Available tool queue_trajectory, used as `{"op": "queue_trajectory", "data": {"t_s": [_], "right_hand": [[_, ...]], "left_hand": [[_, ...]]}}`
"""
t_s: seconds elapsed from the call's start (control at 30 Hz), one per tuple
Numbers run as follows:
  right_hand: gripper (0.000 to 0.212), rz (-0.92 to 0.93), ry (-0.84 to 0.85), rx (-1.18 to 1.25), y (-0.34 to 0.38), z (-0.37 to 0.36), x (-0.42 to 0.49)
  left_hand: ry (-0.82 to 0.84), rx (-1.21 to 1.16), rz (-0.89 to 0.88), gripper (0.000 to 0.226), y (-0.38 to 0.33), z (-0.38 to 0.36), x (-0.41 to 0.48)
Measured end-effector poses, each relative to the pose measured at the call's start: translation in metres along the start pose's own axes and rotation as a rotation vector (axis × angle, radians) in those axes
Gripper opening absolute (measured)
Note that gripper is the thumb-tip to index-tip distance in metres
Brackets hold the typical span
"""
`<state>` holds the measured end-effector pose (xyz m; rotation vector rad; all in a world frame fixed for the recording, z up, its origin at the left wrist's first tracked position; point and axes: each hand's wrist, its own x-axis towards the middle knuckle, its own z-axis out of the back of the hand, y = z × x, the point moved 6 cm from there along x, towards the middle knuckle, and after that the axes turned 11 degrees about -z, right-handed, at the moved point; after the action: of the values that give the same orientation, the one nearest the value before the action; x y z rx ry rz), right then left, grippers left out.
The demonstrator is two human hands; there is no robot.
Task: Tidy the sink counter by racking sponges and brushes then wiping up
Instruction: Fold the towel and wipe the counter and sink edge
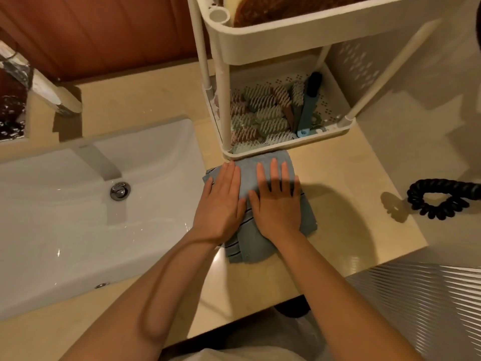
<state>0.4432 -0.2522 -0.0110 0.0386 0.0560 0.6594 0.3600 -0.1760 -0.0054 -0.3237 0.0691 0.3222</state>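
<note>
A folded blue-grey cloth (260, 246) lies on the beige counter (346, 204) just in front of the white rack (286, 35). My left hand (221, 201) and my right hand (278, 201) both press flat on the cloth, side by side, fingers straight and pointing at the rack. Several brushes (263, 113) with green and pink bristles fill the rack's lower tray, beside a blue handle (308, 110). Brown sponges (273, 6) sit in the upper tray.
A white sink (65, 217) with a chrome drain plug (119, 191) and a tap (101, 162) lies to the left. A black coiled cord (440, 201) rests at the counter's right end. The counter's front edge runs just below my forearms.
</note>
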Motion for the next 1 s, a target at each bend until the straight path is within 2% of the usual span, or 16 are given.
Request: {"op": "queue_trajectory", "data": {"t_s": [0.07,0.2,0.37,0.5,0.7,0.87,1.0], "right_hand": [[0.062,0.017,-0.002,0.014,-0.002,0.000,-0.004],[0.066,0.007,0.093,0.044,-0.008,-0.003,-0.028],[0.060,-0.023,0.092,0.031,-0.014,-0.007,-0.080],[0.059,-0.033,0.083,0.029,-0.003,-0.008,-0.112],[0.064,-0.115,0.088,0.030,0.024,-0.010,-0.140],[0.062,-0.115,0.115,0.028,0.089,-0.015,-0.183],[0.060,-0.043,0.125,0.017,0.159,-0.016,-0.213]], "left_hand": [[0.021,-0.003,0.009,0.079,-0.005,-0.001,-0.004],[-0.041,-0.105,0.050,0.072,-0.022,-0.002,-0.025],[-0.011,0.084,-0.017,0.062,-0.037,-0.019,-0.072],[-0.041,0.101,-0.098,0.062,-0.030,-0.026,-0.109],[-0.017,0.113,-0.116,0.063,-0.009,-0.027,-0.139],[-0.032,0.138,-0.132,0.062,0.039,-0.021,-0.199],[-0.035,0.159,-0.075,0.062,0.091,-0.012,-0.259]]}}
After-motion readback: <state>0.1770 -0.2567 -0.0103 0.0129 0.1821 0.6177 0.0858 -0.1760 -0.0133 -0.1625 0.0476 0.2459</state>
